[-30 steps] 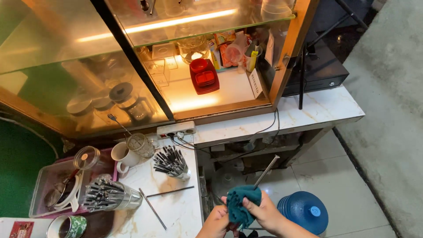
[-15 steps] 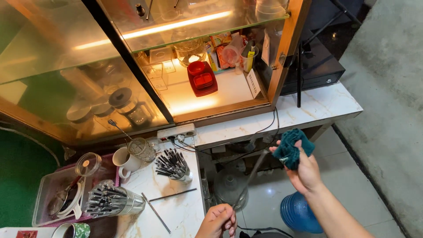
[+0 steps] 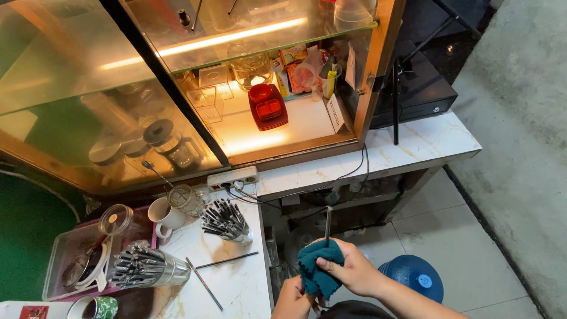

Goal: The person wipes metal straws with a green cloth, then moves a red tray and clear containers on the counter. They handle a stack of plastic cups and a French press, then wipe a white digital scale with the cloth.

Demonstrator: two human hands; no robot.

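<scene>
Below the marble counter's (image 3: 248, 283) right edge, the right hand (image 3: 354, 273) clamps a teal cloth (image 3: 316, 266) around a metal straw (image 3: 328, 223); the left hand (image 3: 293, 298) grips its lower end. Loose grip risks dropping it floorward

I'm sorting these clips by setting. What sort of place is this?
Probably a café or drinks counter: a lit glass display case, holders packed with metal straws, and the hands wiping a straw with a teal cloth.
</scene>
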